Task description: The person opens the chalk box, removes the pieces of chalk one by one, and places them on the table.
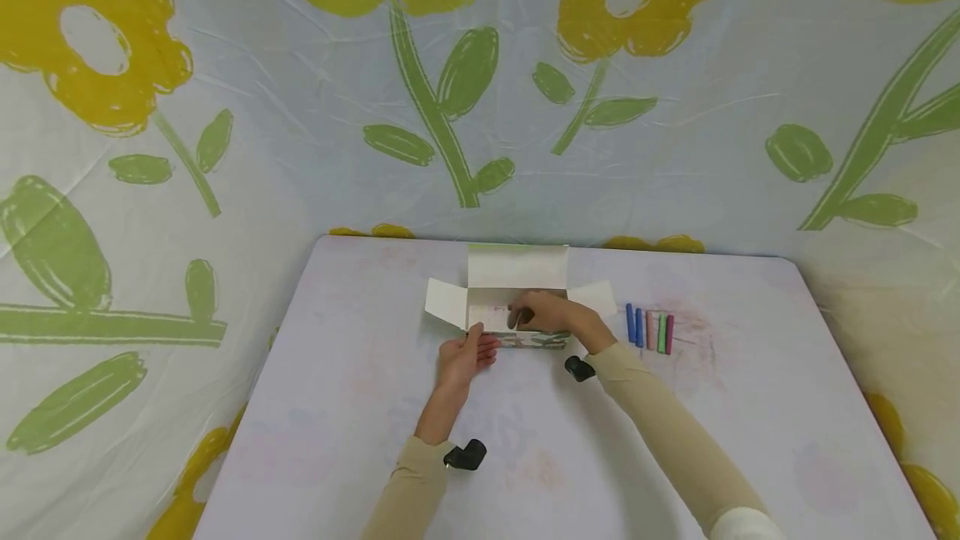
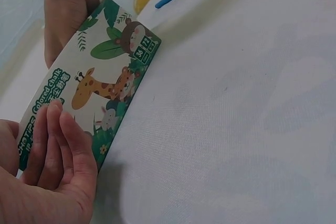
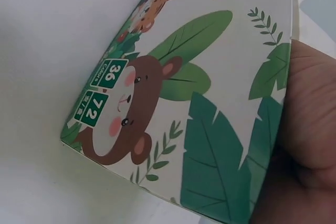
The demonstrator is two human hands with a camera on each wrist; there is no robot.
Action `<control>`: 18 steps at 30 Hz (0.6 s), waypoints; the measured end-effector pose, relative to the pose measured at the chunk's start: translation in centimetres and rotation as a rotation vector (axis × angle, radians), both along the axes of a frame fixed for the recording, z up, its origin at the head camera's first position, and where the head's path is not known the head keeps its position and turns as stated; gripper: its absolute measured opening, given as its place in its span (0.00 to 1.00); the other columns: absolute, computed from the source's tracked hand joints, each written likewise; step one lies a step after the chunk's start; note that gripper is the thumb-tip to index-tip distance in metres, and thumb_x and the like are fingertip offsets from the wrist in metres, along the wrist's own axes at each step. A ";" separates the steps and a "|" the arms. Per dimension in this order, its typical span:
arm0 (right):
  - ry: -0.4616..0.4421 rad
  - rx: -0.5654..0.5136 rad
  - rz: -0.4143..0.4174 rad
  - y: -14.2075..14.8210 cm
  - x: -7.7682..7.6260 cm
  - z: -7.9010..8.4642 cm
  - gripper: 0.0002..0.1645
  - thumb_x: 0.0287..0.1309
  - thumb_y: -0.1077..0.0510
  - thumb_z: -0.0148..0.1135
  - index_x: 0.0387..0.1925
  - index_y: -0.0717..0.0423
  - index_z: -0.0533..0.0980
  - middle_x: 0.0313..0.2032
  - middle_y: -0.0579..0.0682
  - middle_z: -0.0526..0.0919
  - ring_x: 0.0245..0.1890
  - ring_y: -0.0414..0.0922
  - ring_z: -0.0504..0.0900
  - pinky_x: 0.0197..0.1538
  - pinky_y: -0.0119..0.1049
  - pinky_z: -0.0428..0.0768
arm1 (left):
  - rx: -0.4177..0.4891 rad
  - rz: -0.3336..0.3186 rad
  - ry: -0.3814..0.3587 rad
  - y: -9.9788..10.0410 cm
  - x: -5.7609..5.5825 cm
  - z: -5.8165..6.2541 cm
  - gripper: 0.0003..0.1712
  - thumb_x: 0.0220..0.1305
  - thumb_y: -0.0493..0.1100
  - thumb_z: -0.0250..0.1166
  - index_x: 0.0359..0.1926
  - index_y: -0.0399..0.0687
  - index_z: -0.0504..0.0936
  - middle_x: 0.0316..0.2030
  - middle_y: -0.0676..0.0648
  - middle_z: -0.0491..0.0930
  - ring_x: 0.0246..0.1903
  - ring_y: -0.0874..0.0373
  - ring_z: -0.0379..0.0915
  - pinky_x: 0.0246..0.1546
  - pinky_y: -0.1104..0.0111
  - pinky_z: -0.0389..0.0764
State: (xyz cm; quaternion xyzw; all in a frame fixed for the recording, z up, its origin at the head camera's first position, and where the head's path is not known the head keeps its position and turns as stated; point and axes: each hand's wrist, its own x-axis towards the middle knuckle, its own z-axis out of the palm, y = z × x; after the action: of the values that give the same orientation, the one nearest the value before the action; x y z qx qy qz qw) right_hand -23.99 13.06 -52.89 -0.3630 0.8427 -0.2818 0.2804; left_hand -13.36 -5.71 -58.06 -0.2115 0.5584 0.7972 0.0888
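Note:
An open chalk box (image 1: pixel 534 339) with animal pictures and "Colored chalk" printed on its front stands on the table, its white flaps spread out. My left hand (image 1: pixel 461 361) grips the front wall near the left corner, thumb over the rim and fingers along the printed side. In the left wrist view those fingers (image 2: pixel 71 145) lie against the printed front. My right hand (image 1: pixel 542 311) reaches over the right part of the box with its fingers bent down inside. The box front hides its fingertips in the right wrist view, and I cannot tell whether they hold anything.
Several chalk sticks (image 1: pixel 650 330), blue, reddish, green and dark pink, lie in a row right of the box. Coloured smudges mark the pale table (image 1: pixel 337 407). A flower-patterned cloth (image 1: pixel 300 107) hangs behind the table and at its sides.

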 end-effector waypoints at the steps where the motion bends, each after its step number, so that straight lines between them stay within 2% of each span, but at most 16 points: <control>1: -0.003 0.011 0.001 0.0 0.0 0.0 0.09 0.66 0.73 0.62 0.46 0.70 0.83 0.45 0.61 0.87 0.46 0.54 0.86 0.51 0.41 0.84 | 0.002 0.000 0.001 0.0 0.0 0.0 0.26 0.76 0.48 0.62 0.44 0.22 0.84 0.36 0.37 0.88 0.28 0.62 0.83 0.35 0.71 0.85; 7: 0.037 0.073 0.002 0.0 0.1 0.3 0.07 0.66 0.69 0.65 0.44 0.65 0.84 0.41 0.56 0.87 0.42 0.49 0.84 0.48 0.38 0.83 | 0.004 0.010 -0.001 0.2 0.0 -0.1 0.26 0.76 0.48 0.61 0.45 0.21 0.83 0.37 0.35 0.88 0.29 0.61 0.83 0.37 0.70 0.86; 10: 0.065 0.068 -0.010 0.1 0.3 0.3 0.07 0.67 0.68 0.65 0.45 0.65 0.83 0.40 0.55 0.85 0.41 0.46 0.82 0.47 0.38 0.82 | 0.001 0.007 0.001 0.2 0.1 0.0 0.26 0.76 0.47 0.61 0.46 0.20 0.83 0.39 0.32 0.87 0.29 0.61 0.83 0.37 0.70 0.86; 13: 0.097 -0.001 -0.037 0.4 0.6 0.2 0.09 0.67 0.68 0.65 0.47 0.66 0.81 0.41 0.55 0.85 0.41 0.46 0.81 0.47 0.40 0.82 | -0.003 0.004 0.004 0.2 0.2 0.1 0.26 0.76 0.47 0.61 0.46 0.20 0.82 0.39 0.31 0.87 0.28 0.61 0.82 0.36 0.70 0.86; 18: 0.169 -0.195 -0.100 1.4 1.3 0.3 0.14 0.66 0.70 0.64 0.53 0.68 0.78 0.43 0.59 0.86 0.44 0.52 0.84 0.50 0.46 0.84 | -0.007 0.006 -0.003 0.2 0.2 0.2 0.27 0.76 0.48 0.61 0.47 0.20 0.82 0.39 0.32 0.87 0.28 0.61 0.82 0.36 0.70 0.86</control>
State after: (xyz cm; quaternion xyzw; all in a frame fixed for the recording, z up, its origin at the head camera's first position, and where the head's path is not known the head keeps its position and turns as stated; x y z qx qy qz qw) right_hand -22.73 14.45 -52.56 -0.3684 0.8489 -0.3447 0.1574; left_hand -13.19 -5.55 -57.87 -0.2148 0.5602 0.7953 0.0864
